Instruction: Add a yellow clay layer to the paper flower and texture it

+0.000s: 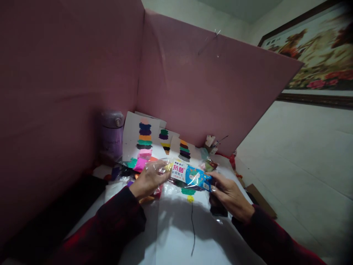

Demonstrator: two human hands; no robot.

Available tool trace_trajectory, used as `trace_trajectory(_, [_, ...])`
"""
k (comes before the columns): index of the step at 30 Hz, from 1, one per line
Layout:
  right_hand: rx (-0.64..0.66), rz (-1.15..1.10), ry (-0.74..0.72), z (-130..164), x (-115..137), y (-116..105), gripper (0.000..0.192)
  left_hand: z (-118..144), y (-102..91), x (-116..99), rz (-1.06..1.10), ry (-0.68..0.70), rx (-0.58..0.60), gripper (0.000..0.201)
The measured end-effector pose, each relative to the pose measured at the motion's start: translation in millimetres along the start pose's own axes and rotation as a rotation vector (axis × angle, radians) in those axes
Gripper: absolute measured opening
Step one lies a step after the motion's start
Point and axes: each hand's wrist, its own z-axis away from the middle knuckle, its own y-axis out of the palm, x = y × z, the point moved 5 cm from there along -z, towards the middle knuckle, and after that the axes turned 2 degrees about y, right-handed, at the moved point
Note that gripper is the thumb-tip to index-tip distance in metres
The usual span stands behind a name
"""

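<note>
A clear plastic packet of modelling clay (191, 176), with a white and blue printed label, is held level above the table between my two hands. My left hand (150, 178) is closed on its left end, fingers pinching the plastic. At the blue right end, my right hand (230, 195) grips with thumb and fingers. Below the packet lies a white sheet of paper (176, 228) bearing a green patch, a yellow patch and a thin dark line. Packets of coloured clay (141, 164), pink among them, lie just behind my left hand.
Painted sheets with colour stripes (145, 138) lean against the pink partition (204, 99). A purple bottle (112, 136) stands at the back left. A small holder with sticks (211, 144) is at the back right, and a dark object (218, 209) lies under my right hand.
</note>
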Motion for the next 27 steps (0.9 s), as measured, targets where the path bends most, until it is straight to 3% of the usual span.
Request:
trace_trajectory(8, [0.019,-0.310,0.111,-0.3,-19.4,0.3,0.041,-0.3,-9.4,-5.5,0.265,-0.019,-0.216,0.034])
trace_trajectory(18, [-0.109,-0.150,0.004,3.6,-31.5,-0.7,0.039,7.4,-16.4,-18.2,0.489,-0.021,-0.471,0.037])
trace_trajectory(23, [-0.135,-0.121,0.010,5.9,-35.5,-3.4,0.042,5.2,-29.5,-19.5,0.626,-0.034,-0.499,0.021])
trace_trajectory(27, [-0.120,-0.220,0.028,7.5,-39.3,-5.9,0.046,2.5,-38.8,-16.3,0.721,-0.086,-0.516,0.007])
